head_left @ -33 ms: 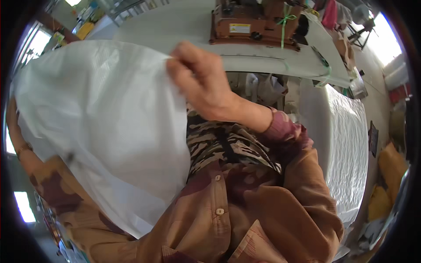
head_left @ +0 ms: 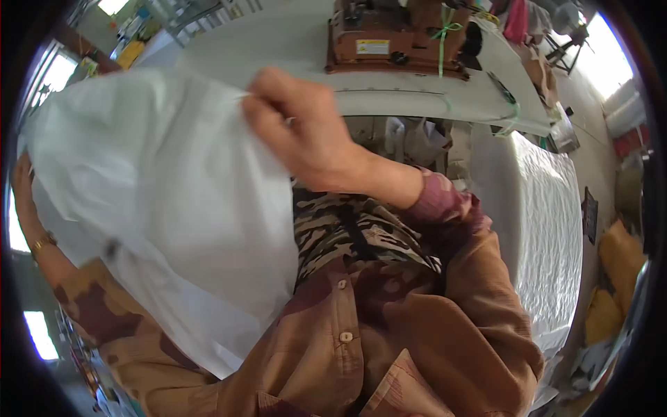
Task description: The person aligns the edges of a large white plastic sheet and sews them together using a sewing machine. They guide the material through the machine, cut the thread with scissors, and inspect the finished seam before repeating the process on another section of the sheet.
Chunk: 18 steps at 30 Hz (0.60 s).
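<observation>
A large white plastic sheet or sack [head_left: 187, 187], with faint woven lines, hangs in soft folds across my left side. Which of the two it is, I cannot tell. My right hand [head_left: 302, 132] is closed, pinching its upper right corner between thumb and fingers. At the far left, my left hand [head_left: 23, 179] holds the sheet's outer edge, its fingers partly hidden by the material. The sheet covers part of my left forearm and lap. A blurred dark spot [head_left: 111, 247] shows on its lower left part.
Ahead stands a pale work table [head_left: 278, 55] bearing a brown machine [head_left: 399, 42] with green string tied on it. A dark slim tool [head_left: 501, 87] lies near the table's right end. Close on my right is a tall stack of white sheeting [head_left: 545, 243]. Yellow-brown material [head_left: 618, 271] lies beyond.
My right hand has moved slightly left with the corner of the sheet, and the upper part has bunched into deeper folds. My left hand keeps its place at the edge.
</observation>
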Each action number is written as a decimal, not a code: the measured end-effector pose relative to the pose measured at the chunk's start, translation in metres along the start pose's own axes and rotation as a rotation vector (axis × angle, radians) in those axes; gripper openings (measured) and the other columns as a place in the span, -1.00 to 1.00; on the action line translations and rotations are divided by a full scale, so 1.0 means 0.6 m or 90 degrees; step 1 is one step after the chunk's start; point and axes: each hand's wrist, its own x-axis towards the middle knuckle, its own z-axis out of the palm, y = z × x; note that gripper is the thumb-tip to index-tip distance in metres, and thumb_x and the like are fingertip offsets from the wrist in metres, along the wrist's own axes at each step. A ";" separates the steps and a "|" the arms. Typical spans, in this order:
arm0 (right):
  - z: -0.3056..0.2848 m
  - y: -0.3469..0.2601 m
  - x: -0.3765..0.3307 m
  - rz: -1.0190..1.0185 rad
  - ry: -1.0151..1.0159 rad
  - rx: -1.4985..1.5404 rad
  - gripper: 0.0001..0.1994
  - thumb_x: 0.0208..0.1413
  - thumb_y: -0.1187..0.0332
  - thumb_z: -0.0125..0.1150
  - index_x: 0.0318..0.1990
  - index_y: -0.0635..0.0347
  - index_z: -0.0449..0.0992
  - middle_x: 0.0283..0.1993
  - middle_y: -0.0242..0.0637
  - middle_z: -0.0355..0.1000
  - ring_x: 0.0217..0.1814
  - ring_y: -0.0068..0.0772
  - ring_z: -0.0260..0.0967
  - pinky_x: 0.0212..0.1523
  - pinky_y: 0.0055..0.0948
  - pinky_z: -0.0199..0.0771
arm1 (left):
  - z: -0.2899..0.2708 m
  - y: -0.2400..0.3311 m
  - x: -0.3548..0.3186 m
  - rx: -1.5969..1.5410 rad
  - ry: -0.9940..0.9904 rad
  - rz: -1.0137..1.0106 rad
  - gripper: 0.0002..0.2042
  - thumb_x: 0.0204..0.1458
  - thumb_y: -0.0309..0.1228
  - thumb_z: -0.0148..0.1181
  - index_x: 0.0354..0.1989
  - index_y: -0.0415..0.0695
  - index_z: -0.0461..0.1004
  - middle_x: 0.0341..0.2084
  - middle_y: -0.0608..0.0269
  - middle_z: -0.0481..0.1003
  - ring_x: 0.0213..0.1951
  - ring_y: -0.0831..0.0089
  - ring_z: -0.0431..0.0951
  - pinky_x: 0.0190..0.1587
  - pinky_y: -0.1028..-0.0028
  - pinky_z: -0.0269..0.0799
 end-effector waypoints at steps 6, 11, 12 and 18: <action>0.115 -0.001 0.072 -0.125 0.024 -0.177 -0.88 0.16 0.39 0.12 -0.34 0.26 0.43 -0.49 -0.06 0.44 -0.43 0.10 0.43 -0.41 -0.11 0.44 | 0.103 0.346 -0.229 -0.190 -0.312 0.500 -0.48 0.13 -0.24 0.14 0.24 -0.23 0.34 0.18 0.04 0.39 0.25 0.24 0.34 0.39 0.15 0.05; 0.122 0.016 0.047 -0.009 -0.121 -0.093 -0.85 0.13 0.38 0.15 -0.37 0.30 0.41 -0.49 -0.08 0.44 -0.40 0.09 0.45 -0.35 -0.09 0.44 | 0.161 0.432 -0.293 -0.077 -0.329 0.416 -0.52 -0.17 -0.47 0.33 0.01 -0.29 0.43 -0.12 0.06 0.46 -0.01 0.13 0.45 0.39 0.06 0.00; 0.124 0.017 0.040 -0.018 -0.122 -0.101 -0.85 0.13 0.38 0.16 -0.36 0.30 0.42 -0.49 -0.08 0.44 -0.40 0.08 0.45 -0.35 -0.09 0.44 | 0.170 0.429 -0.293 -0.073 -0.340 0.435 -0.58 -0.17 -0.50 0.32 -0.07 -0.29 0.44 -0.19 0.07 0.46 -0.07 0.13 0.46 0.39 0.06 -0.01; 0.148 0.045 0.013 -0.018 -0.128 0.015 -0.80 0.17 0.28 0.16 -0.35 0.27 0.50 -0.47 -0.04 0.46 -0.39 0.03 0.44 -0.33 -0.15 0.42 | 0.170 0.367 -0.282 -0.150 -0.443 0.432 -0.88 -0.07 -0.56 0.19 -0.35 -0.29 0.43 -0.29 0.12 0.44 -0.14 0.14 0.45 0.39 0.05 -0.01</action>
